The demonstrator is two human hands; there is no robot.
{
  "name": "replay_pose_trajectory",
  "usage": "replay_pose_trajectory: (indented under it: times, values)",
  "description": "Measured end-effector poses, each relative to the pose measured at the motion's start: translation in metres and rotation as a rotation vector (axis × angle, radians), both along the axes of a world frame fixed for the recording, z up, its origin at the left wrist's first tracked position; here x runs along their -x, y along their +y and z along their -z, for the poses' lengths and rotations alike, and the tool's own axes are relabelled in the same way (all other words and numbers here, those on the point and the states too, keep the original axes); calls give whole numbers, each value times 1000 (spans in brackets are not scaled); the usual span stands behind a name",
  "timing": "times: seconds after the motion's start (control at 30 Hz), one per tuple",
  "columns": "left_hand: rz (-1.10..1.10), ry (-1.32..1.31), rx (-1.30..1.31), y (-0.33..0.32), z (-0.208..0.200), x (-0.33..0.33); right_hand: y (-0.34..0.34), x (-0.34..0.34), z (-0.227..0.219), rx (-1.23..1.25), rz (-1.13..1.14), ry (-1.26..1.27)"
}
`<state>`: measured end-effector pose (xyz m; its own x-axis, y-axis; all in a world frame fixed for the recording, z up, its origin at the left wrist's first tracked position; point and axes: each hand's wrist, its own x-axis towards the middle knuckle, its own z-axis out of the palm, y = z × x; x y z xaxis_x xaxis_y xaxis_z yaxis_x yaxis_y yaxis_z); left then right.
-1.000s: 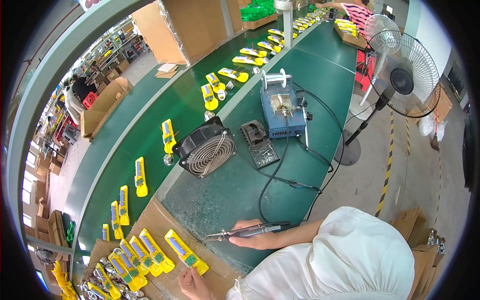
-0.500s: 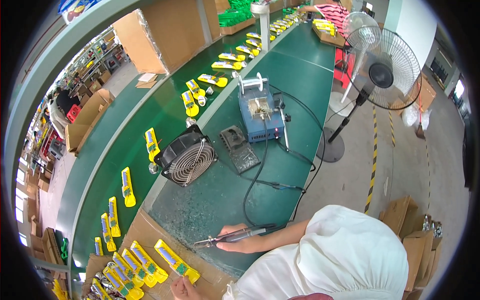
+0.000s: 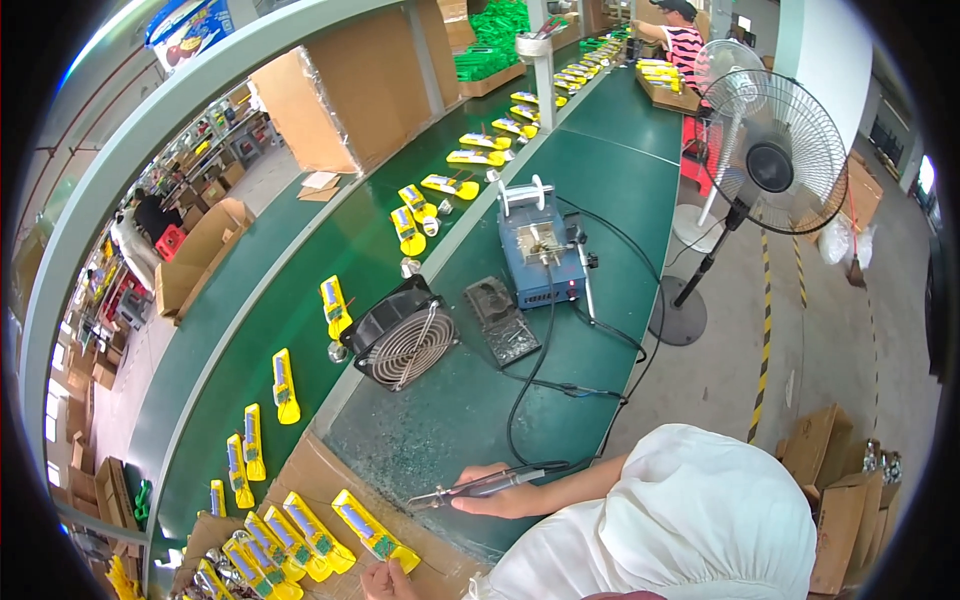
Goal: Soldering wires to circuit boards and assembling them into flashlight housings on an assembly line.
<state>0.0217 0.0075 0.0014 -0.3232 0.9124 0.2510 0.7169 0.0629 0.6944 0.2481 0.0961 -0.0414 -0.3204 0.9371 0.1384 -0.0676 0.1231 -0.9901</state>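
My right hand [image 3: 497,492] is closed round a soldering iron [image 3: 470,487], its tip pointing left over the speckled bench. At the lower edge my left hand [image 3: 388,580] has its fingers pinched together beside the near end of a yellow plastic housing [image 3: 372,528]. That housing carries a blue cylindrical cell and a small green circuit board. What the left fingertips hold, if anything, is too small to make out. Several similar yellow housings [image 3: 290,540] lie side by side to the left on a cardboard sheet [image 3: 440,575].
A blue soldering station [image 3: 545,265] with a solder reel stands beyond my hands, its cable looping across the bench. Near it are an iron holder [image 3: 500,318] and a black fan [image 3: 405,338]. Yellow housings line the green belt [image 3: 300,250]. Far back, a person [image 3: 683,40] sits.
The whole picture has shifted a little right and down as my head moved. Both hands keep nearly the same pose, with the iron still in my right hand.
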Motion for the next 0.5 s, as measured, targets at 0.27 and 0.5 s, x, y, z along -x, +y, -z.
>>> replay_pose_trajectory:
  times: [0.27,0.5]
  values:
    - [-13,-34,67,3,9,4,1,-2,5,0,10,10]
    - [-145,-131,24,2,3,-1,4,-1,1,-7,-1,30]
